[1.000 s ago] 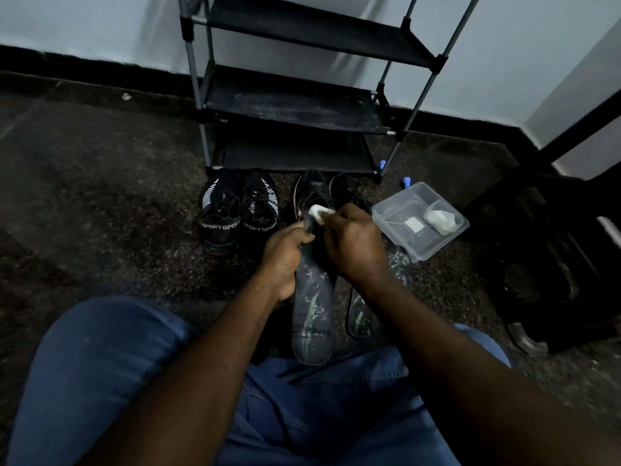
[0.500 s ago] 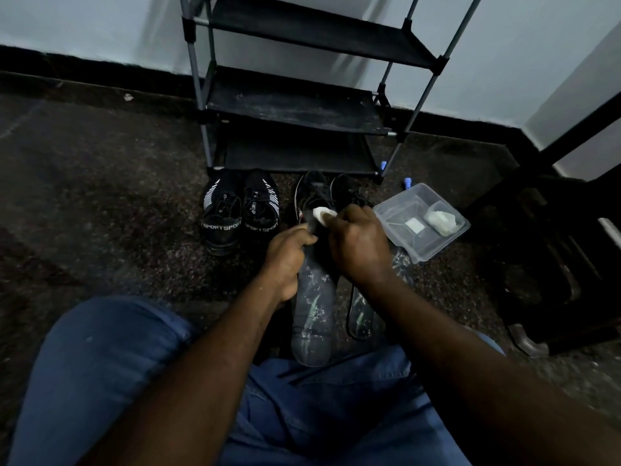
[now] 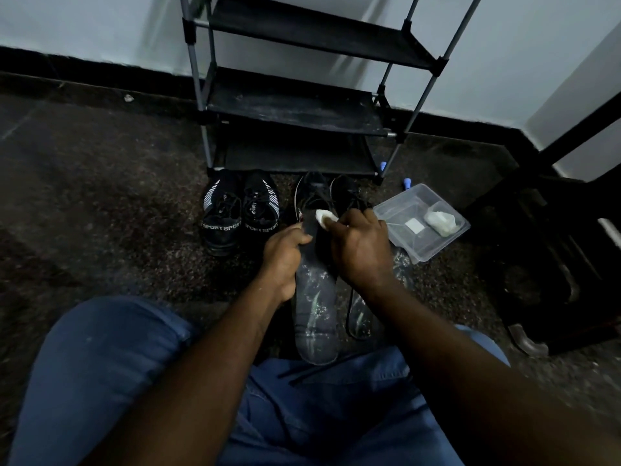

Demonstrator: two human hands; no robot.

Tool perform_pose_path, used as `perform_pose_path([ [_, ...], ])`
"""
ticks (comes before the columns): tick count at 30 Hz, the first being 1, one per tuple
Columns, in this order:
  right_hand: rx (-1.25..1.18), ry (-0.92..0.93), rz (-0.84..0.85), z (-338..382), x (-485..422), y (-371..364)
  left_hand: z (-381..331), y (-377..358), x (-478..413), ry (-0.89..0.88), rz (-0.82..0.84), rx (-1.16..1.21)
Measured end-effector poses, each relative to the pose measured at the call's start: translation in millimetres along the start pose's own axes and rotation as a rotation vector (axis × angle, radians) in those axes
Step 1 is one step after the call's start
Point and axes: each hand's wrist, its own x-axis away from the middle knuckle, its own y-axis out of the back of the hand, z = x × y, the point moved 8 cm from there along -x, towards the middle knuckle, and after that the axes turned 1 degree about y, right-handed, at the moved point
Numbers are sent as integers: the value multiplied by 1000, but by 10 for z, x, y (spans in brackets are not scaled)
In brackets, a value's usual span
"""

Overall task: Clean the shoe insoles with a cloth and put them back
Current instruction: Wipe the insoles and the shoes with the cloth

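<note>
Our left hand (image 3: 285, 260) grips the far end of one insole (image 3: 316, 317) over our lap, and our right hand (image 3: 361, 250) pinches the white cloth (image 3: 324, 216) against it. We judge the wiping unfinished: a second insole (image 3: 363, 317) lies on the floor, neither back inside the black shoes (image 3: 322, 193).

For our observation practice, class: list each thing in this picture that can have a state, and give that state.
held insole: lifted, held by the left grip
cloth: bunched, pinched in the right grip, pressed on the held insole's far end
second insole: lying on the floor, outside any shoe
plastic container: lidless, on the floor
SPORT shoes: laced, standing side by side
shoe rack: upright
</note>
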Motion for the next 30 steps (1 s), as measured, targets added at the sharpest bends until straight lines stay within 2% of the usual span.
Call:
perform_pose_path([
  [5,-6,89,18,227,236,-72,-52,154,-97,-2,-80,114],
  [7,-33,50,-10,224,220,-46,-55,180,-139,8,-97,134],
  [13,-158,-117,-70,84,-22,4,56,-9,-14,5,31,73],
  [16,-173,-28,-73,203,-10,-22,19,46,-77,8,24,86],
  [20,-202,45,-97,287,119,-55,91,42,-118,128,35,191],
  [27,-126,221,-79,467,268,-61,130,156,-194,203,-36,148],
  [30,-47,176,-65,364,182,-27,120,138,-182,193,-33,172],
])
